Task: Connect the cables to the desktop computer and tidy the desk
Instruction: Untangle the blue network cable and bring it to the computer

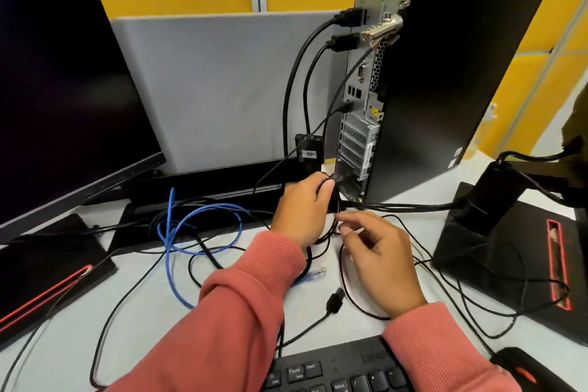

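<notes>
Centrally in the frame, the left hand (300,210) pinches a black plug (338,177) between thumb and fingers, holding it against the lower rear panel of the desktop computer (445,89), which stands upright on the table (63,344) at upper right with its back turned toward the viewer. Three black cables (296,79) are already seated in ports higher up the panel. Just below and to the right, the right hand (378,258) hovers over the table with fingers loosely curled; a thin black wire (346,293) runs under it, but I cannot tell whether the fingers grip it. A coiled blue network cable (203,229) lies left of centre, its clear plug beside the left sleeve. A loose black USB plug (335,300) rests between the two wrists. A dark monitor (63,89) fills the upper left, a second monitor stand (509,248) sits at right, and a black keyboard (343,372) occupies the bottom edge.
</notes>
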A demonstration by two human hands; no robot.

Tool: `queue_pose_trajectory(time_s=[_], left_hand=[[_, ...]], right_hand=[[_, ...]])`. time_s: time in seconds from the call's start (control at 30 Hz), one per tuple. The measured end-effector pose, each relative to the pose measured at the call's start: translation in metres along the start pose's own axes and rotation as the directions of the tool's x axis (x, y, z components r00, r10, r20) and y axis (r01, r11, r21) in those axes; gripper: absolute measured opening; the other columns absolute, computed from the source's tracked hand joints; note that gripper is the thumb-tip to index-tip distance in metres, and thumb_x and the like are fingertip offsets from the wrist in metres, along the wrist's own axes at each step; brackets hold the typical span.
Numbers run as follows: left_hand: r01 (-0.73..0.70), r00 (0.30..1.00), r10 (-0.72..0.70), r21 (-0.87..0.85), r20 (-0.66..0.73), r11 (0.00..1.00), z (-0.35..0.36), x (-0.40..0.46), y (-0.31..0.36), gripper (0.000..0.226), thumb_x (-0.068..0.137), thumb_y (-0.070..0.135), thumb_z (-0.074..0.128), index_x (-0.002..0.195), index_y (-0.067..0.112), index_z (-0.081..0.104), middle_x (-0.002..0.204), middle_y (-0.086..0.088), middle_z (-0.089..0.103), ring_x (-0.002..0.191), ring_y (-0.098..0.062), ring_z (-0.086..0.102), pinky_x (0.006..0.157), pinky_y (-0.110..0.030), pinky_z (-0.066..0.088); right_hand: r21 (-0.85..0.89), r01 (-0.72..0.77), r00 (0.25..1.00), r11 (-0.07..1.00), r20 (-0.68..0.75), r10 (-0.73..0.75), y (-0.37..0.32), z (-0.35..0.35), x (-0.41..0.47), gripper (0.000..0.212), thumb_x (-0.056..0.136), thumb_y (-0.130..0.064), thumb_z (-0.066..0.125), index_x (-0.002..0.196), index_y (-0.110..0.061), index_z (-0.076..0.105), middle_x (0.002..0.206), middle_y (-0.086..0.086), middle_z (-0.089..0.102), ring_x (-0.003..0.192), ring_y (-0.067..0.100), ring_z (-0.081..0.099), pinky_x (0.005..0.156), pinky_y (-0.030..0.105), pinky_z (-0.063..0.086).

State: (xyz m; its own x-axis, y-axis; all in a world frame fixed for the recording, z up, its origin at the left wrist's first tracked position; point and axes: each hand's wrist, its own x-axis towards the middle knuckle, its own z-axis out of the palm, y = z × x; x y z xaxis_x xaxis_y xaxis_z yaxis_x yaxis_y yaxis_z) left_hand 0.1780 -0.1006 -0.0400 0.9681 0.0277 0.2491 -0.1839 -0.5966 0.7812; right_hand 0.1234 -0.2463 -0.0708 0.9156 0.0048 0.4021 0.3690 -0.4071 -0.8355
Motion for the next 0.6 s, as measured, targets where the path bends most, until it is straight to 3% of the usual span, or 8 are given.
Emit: queue_pose_trajectory(time_s=[0.07, 0.13, 0.33, 0.6], left_hand=[[0.030, 1.000, -0.030, 0.075, 0.003, 0.997, 0.003, 0.002, -0.009, 0.027, 0.105, 0.040, 0.046, 0.101, 0.024, 0.067, 0.090, -0.006, 0.069, 0.087, -0.031, 0.063, 0.079, -0.043, 0.053], [0.030, 0.999, -0.031, 0.067, 0.008, 0.997, 0.004, 0.003, -0.013, 0.028, 0.105, 0.039, 0.046, 0.099, 0.023, 0.069, 0.089, -0.006, 0.069, 0.087, -0.031, 0.063, 0.081, -0.045, 0.054], [-0.035, 0.999, 0.033, 0.141, 0.015, 0.989, 0.008, 0.000, -0.011, 0.029, 0.105, 0.041, 0.045, 0.102, 0.023, 0.068, 0.084, -0.006, 0.066, 0.084, -0.032, 0.063, 0.076, -0.044, 0.055], [-0.065, 0.998, 0.067, 0.114, -0.016, 0.991, 0.013, 0.001, -0.012, 0.020, 0.101, 0.043, 0.050, 0.111, 0.028, 0.059, 0.083, -0.006, 0.068, 0.083, -0.035, 0.064, 0.074, -0.045, 0.055]], right_hand=[[-0.033, -0.054, 0.998, 0.998, 0.032, 0.055, 0.003, 0.002, 0.004, 0.027, 0.092, -0.008, 0.066, 0.106, -0.029, 0.076, 0.088, -0.015, 0.071, 0.078, 0.009, 0.064, 0.077, 0.032, 0.055], [-0.056, -0.086, 0.994, 0.995, 0.065, 0.089, 0.005, 0.004, 0.008, 0.029, 0.091, -0.008, 0.065, 0.107, -0.030, 0.075, 0.086, -0.014, 0.071, 0.080, 0.008, 0.064, 0.079, 0.034, 0.056], [-0.122, -0.082, 0.990, 0.989, 0.106, 0.095, 0.009, 0.009, 0.015, 0.033, 0.088, -0.006, 0.066, 0.109, -0.031, 0.073, 0.084, -0.010, 0.069, 0.080, 0.011, 0.066, 0.081, 0.041, 0.057], [-0.067, -0.118, 0.988, 0.991, 0.094, 0.124, 0.010, 0.007, 0.014, 0.035, 0.086, -0.003, 0.066, 0.107, -0.030, 0.074, 0.083, -0.003, 0.072, 0.078, 0.021, 0.068, 0.081, 0.049, 0.058]])
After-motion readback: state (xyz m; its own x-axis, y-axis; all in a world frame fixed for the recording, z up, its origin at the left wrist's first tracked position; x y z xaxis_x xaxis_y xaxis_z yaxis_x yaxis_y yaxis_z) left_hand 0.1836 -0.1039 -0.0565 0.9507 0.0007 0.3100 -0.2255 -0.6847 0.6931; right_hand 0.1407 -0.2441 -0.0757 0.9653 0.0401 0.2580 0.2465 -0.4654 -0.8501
